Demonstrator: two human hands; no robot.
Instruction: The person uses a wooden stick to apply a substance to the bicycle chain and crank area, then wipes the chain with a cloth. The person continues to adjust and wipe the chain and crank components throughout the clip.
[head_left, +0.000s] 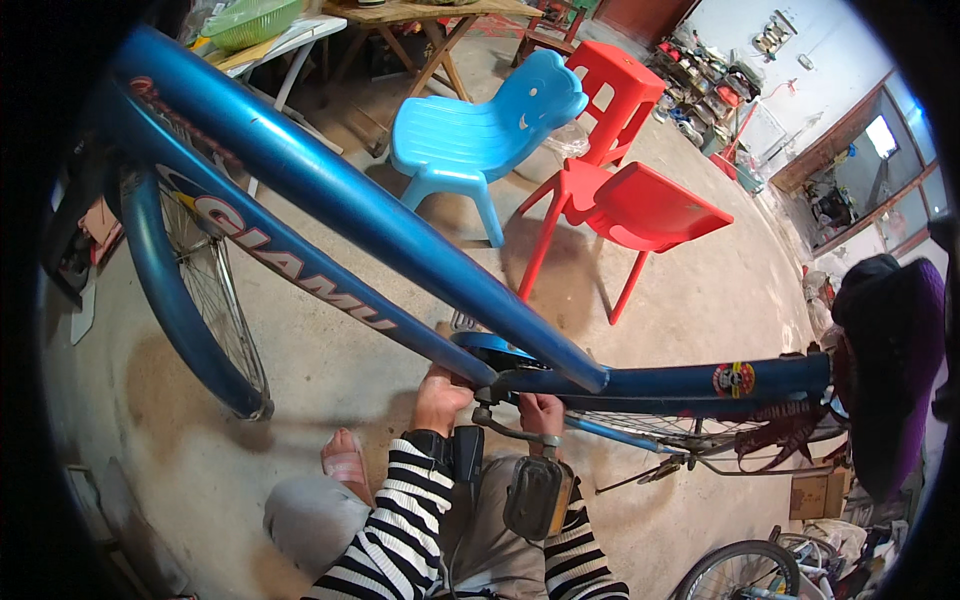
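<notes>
A blue bicycle frame (360, 217) crosses the view before me, its lower tube (300, 274) bearing lettering. At the bottom bracket, where the tubes meet, my left hand (441, 394) reaches beneath the lower tube; its fingertips are hidden behind the frame. My right hand (541, 412) is just below the seat tube (652, 382), beside the crank arm (506, 427), with curled fingers whose tips are out of sight. What either hand touches or holds cannot be made out. A pedal (536, 499) hangs in front of my right forearm. Behind the tubes, part of a blue chain guard (495, 345) shows.
Beyond the frame stand a blue plastic chair (480, 127), a red plastic chair (615, 202) and a red stool (619, 90). The front wheel (202, 262) is at left, the dark saddle (889, 360) at right. Another bicycle's wheel (742, 574) lies lower right, near a cardboard box (817, 495).
</notes>
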